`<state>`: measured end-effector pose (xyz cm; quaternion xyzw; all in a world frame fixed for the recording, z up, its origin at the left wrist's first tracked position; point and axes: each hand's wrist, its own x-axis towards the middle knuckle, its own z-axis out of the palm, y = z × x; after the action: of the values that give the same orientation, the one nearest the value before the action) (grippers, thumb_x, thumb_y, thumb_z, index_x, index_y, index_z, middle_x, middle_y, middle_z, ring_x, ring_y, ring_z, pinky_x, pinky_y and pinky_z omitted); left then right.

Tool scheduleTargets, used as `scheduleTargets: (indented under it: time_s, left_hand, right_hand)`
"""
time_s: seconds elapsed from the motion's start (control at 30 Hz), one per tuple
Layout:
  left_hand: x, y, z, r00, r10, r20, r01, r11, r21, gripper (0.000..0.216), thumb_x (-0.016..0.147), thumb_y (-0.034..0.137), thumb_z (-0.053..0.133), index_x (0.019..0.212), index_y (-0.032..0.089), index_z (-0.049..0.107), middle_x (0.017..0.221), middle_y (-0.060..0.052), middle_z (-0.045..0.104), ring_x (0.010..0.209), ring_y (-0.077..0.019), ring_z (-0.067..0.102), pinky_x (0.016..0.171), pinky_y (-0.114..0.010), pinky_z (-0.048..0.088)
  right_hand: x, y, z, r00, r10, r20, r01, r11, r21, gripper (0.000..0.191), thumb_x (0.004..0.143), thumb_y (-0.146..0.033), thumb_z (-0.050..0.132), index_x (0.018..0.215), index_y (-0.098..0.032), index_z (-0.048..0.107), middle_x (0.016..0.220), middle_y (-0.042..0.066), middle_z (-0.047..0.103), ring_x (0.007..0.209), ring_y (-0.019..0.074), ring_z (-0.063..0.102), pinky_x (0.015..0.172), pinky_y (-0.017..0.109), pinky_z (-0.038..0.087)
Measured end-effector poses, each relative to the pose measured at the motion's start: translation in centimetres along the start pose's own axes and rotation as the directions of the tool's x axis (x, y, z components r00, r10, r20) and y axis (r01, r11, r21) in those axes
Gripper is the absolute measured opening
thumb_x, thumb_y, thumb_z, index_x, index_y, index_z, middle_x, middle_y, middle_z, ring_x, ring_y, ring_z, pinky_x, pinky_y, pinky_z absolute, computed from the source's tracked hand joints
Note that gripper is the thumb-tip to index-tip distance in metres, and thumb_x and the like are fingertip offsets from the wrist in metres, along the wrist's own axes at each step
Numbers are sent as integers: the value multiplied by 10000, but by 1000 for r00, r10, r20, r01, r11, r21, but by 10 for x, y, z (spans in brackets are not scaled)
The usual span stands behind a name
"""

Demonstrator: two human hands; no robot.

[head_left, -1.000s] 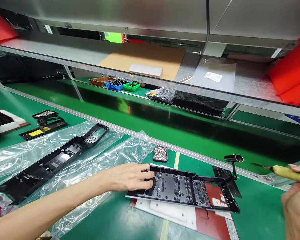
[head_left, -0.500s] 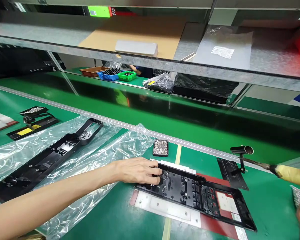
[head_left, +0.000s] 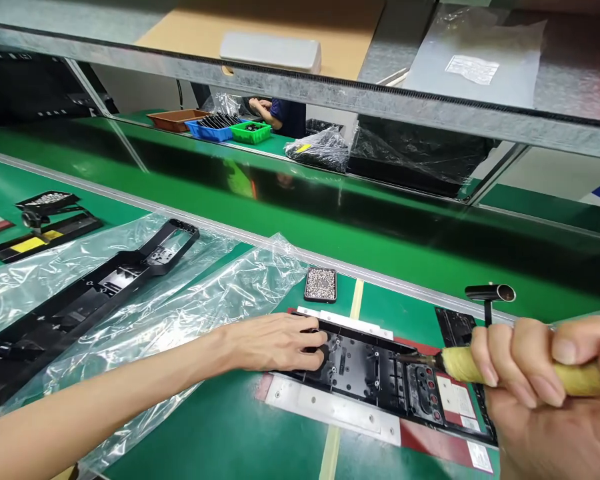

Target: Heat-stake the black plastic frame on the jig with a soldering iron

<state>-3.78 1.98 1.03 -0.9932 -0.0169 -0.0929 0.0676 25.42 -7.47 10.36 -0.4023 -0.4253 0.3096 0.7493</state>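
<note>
Broadly, a green table carries the work, with a crumpled clear plastic sheet spread over its left part. A long black plastic housing lies on a flat white and dark-red board, its ribbed inner side up. The right hand is wrapped firmly round the yellow handle of a thin, dark-tipped tool, which points leftward over the housing. The left hand rests on the housing's left end, fingers bent; whether it grips or merely presses, I cannot tell. Just beyond the board sits a small, square black tray of tiny metal pieces.

To work well here, the left hand should hold the housing flat against the board, fingers well away from the tip, while the right hand guides the tool lightly, sparing the ribs. The right hand hides part of the housing's right end, the left fingertips are lost against black plastic, and the tool's tip is too blurred to show whether it touches.
</note>
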Motion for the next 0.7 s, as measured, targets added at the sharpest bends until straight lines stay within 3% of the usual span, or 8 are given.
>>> scheduleTargets:
  time_s: [0.17, 0.37, 0.7]
  left_hand:
    - [2, 7, 0, 998, -58, -12, 58, 998, -32, 165, 1035, 76, 503, 1123, 154, 619, 1146, -91, 655, 968, -193, 584, 747, -292, 448]
    - [0, 20, 4, 985, -173, 22, 174, 984, -41, 125, 1029, 84, 514, 1063, 160, 607, 1221, -101, 630, 1016, -217, 566, 747, -320, 457]
    - [-1, 23, 4, 973, -222, 65, 225, 973, -44, 134, 1009, 55, 533, 1041, 175, 583, 1279, -78, 613, 1030, -216, 553, 696, -318, 407]
  right_hand:
    - [-4, -5, 9, 992, 59, 108, -60, 998, 8, 353, 959, -326, 539, 640, -200, 454, 439, -66, 333, 367, 90, 287, 413, 261, 327]
    - [-12, 1, 4, 947, 116, 300, -148, 985, 88, 408, 1003, -345, 459, 619, -207, 447, 430, -59, 358, 370, 97, 322, 403, 258, 365]
    - [-24, 10, 23, 930, 230, 287, -244, 970, 13, 493, 1008, -420, 509, 592, -195, 368, 431, -49, 312, 392, 101, 294, 396, 260, 308]
